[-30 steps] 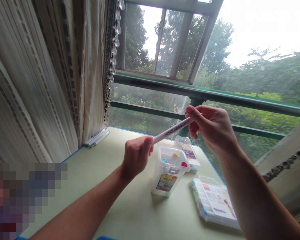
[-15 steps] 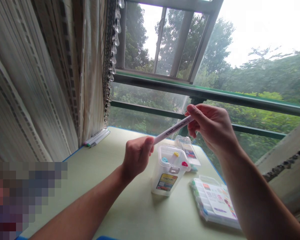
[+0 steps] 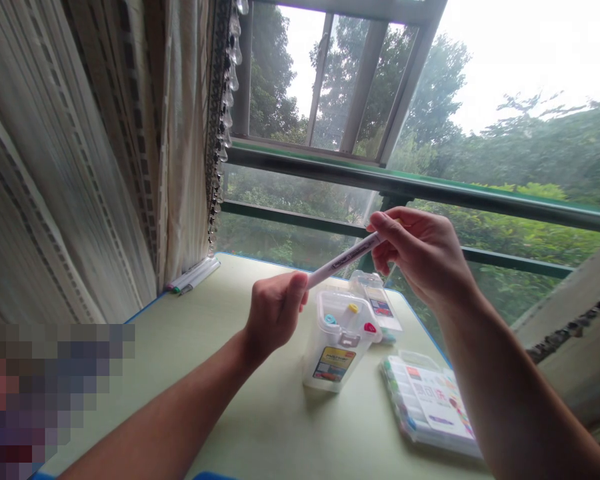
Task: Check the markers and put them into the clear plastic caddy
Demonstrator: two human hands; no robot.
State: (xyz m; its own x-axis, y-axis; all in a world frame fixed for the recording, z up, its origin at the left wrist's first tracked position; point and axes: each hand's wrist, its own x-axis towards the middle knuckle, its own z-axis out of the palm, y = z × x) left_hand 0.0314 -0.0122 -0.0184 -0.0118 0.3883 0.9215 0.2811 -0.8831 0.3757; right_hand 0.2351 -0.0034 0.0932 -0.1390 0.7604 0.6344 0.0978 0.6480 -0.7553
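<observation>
A white marker pen point(image 3: 341, 261) is held in the air between both hands, slanting up to the right. My left hand point(image 3: 274, 312) is closed round its lower end. My right hand point(image 3: 420, 257) pinches its upper end with thumb and fingers. Just below the pen stands an open clear plastic marker box point(image 3: 336, 347) with a few coloured marker caps showing inside, on the pale green table point(image 3: 230, 373).
A flat clear case of markers point(image 3: 430, 403) lies at the right of the table. The box's lid point(image 3: 377, 308) lies behind it. Two pens point(image 3: 194, 276) rest by the curtain point(image 3: 80, 167) at the left. A window with a rail is ahead.
My right hand and the pen's upper end have shifted slightly to the left. My left hand has stayed where it was.
</observation>
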